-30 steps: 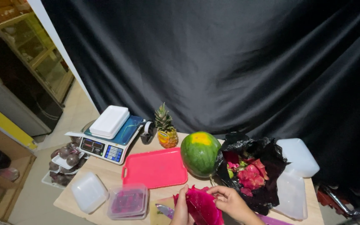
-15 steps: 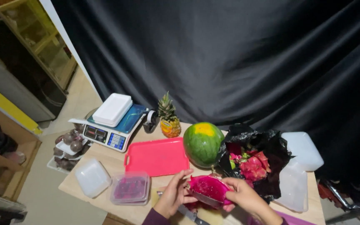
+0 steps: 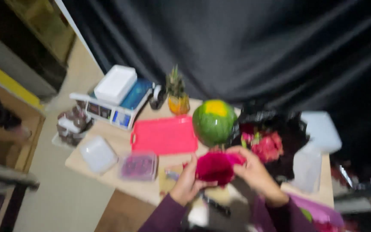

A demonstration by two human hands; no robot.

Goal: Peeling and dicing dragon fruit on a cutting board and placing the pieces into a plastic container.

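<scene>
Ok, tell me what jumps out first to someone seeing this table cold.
The magenta dragon fruit at the near edge, held between the left hand and right hand. Just behind it sits a round green watermelon with a yellow patch, beside a flat red cutting board, all against a black curtain.

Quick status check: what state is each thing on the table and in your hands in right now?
Dragon fruit: held off the table by both hands.
Left hand: gripping its left side.
Right hand: gripping its right side.
Watermelon: whole, uncut.
Pink tray: flat, bare.
Small container: lidded, purple contents.
Black bag: open, dragon fruits inside.
</scene>
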